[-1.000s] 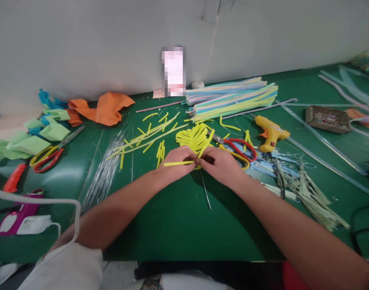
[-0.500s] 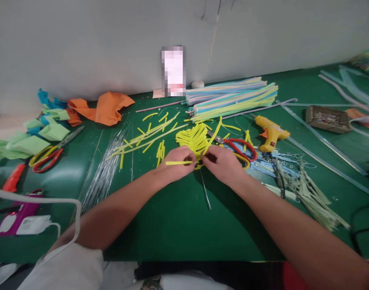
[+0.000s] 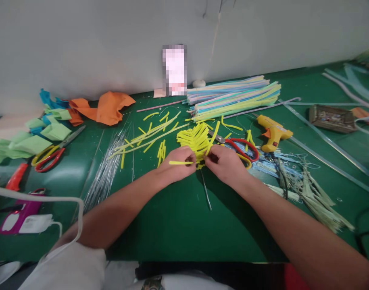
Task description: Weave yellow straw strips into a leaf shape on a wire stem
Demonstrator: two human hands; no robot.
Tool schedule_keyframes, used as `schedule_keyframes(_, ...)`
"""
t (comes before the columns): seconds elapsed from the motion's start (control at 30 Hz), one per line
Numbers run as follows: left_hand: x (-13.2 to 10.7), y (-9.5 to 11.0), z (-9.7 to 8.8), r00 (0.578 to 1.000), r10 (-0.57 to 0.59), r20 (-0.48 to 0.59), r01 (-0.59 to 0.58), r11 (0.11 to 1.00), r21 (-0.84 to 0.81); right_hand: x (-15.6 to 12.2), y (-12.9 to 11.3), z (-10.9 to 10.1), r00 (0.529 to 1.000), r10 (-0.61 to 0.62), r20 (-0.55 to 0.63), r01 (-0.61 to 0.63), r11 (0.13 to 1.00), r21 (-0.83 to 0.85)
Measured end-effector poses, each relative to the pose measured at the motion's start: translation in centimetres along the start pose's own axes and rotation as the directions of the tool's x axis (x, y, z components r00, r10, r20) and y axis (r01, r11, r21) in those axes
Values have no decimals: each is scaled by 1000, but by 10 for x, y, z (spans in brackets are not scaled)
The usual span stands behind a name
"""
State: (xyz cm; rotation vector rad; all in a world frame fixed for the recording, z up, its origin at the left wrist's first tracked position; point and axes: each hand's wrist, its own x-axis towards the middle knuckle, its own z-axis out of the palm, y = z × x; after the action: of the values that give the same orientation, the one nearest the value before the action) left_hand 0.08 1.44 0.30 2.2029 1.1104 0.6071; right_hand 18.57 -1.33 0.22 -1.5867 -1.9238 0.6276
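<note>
A leaf-shaped piece of bent yellow pipe cleaners lies between my hands, with a thin wire stem running down from its lower end. My left hand is closed at the leaf's lower left, and a short yellow pipe cleaner sticks out leftward from its fingers. On the other side, my right hand pinches at the lower right edge, where another yellow strip slants up from the fingertips. Both sets of fingertips hide the leaf's lower part. Cut yellow pieces lie to the left.
Red-and-yellow scissors lie beside my right hand, with a yellow glue gun beyond. Bundled pastel pipe cleaners lie at the back. Clear wires and other scissors are leftward. A white cable crosses near my left arm.
The yellow strip at my right fingertips stands a little more upright, and its tip has dropped. My right hand has shifted slightly right; the left keeps its hold. The whole view has moved a little.
</note>
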Motion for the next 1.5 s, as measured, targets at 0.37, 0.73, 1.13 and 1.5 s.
schedule_keyframes(0.37, -3, 0, 0, 992, 93, -89, -90, 995, 35, -2, 3, 2, 994, 7, -112, -2, 999, 49)
schedule_keyframes(0.73, -3, 3, -6, 911, 293, -290, -256, 954, 158, -15, -22, -14, 928, 154, -338, -74, 969, 236)
schedule_keyframes(1.13, -7, 3, -8, 807, 471, -357, -404, 880, 249, -9, -15, -4, 905, 246, 348, -425, 572, 701)
schedule_keyframes(1.5, -7, 5, -6, 851, 400, -340, -331, 911, 245, -7, -13, -1, 903, 259, 342, -422, 397, 815)
